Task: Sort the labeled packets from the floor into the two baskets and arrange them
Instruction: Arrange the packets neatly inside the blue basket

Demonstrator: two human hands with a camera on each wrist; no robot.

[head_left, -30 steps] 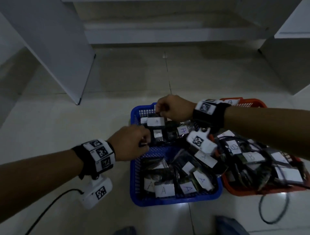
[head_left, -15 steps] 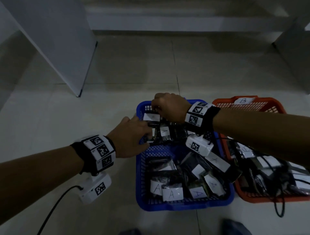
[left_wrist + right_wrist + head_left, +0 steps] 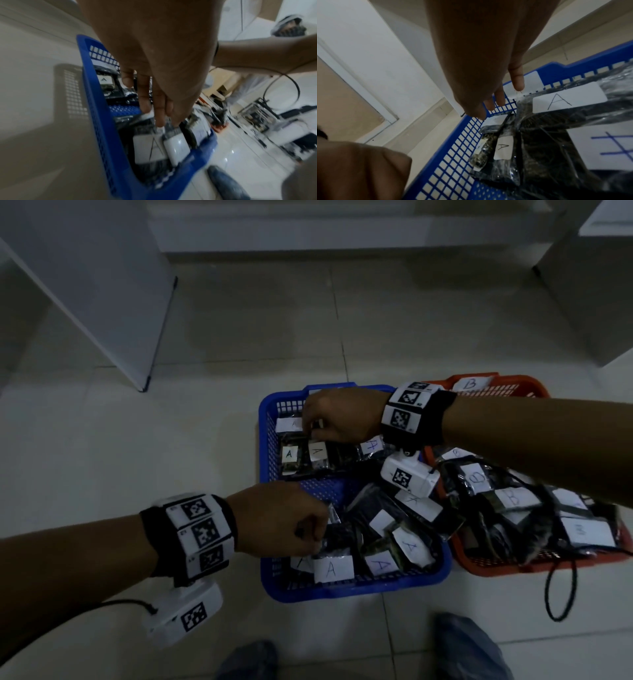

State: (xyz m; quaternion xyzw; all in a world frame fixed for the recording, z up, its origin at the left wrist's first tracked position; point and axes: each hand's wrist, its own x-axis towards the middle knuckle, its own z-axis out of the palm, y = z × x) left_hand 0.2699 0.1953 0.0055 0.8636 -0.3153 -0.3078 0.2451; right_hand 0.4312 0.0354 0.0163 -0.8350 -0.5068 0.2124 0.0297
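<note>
A blue basket (image 3: 342,594) (image 3: 96,108) (image 3: 556,70) holds dark packets with white "A" labels, standing in a far row (image 3: 318,451) (image 3: 503,147) and a near row (image 3: 334,568) (image 3: 149,148). To its right, an orange basket (image 3: 496,568) is piled with "B" packets (image 3: 512,498). My left hand (image 3: 305,530) (image 3: 164,124) reaches down at the basket's near left and pinches the top of a near-row packet. My right hand (image 3: 313,428) (image 3: 505,94) is in the far left corner and holds the labelled top of a packet (image 3: 289,424) (image 3: 530,82) against the wall.
A white panel (image 3: 102,285) leans on the tiled floor at the left, and a cabinet (image 3: 599,285) stands at the right. A black cable loop (image 3: 561,594) hangs in front of the orange basket. Two blue shoes (image 3: 469,645) show at the bottom edge.
My left hand has left the far row and come back to the near row at the basket's front left. My right hand has stayed in the far left corner.
</note>
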